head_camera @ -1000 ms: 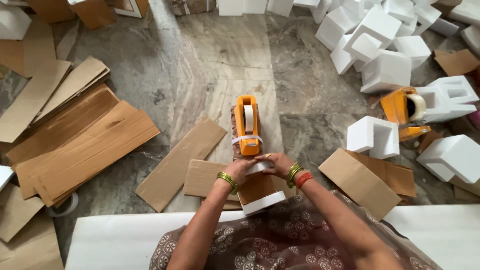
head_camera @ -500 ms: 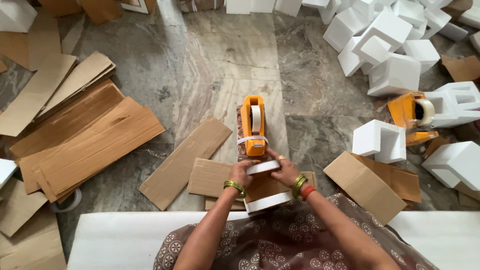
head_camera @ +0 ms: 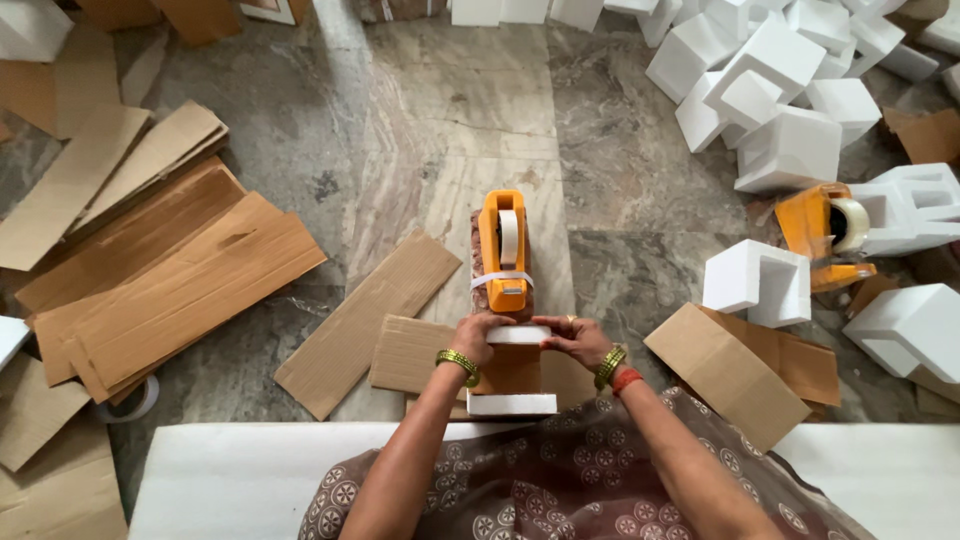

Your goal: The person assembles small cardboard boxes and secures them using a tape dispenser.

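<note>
Here both hands meet over a small cardboard-wrapped foam block [head_camera: 512,375] lying just below the orange tape dispenser [head_camera: 503,250]. The left hand [head_camera: 478,335] and right hand [head_camera: 570,338] grip its upper end, wrists bent, forearms angled inward.
</note>
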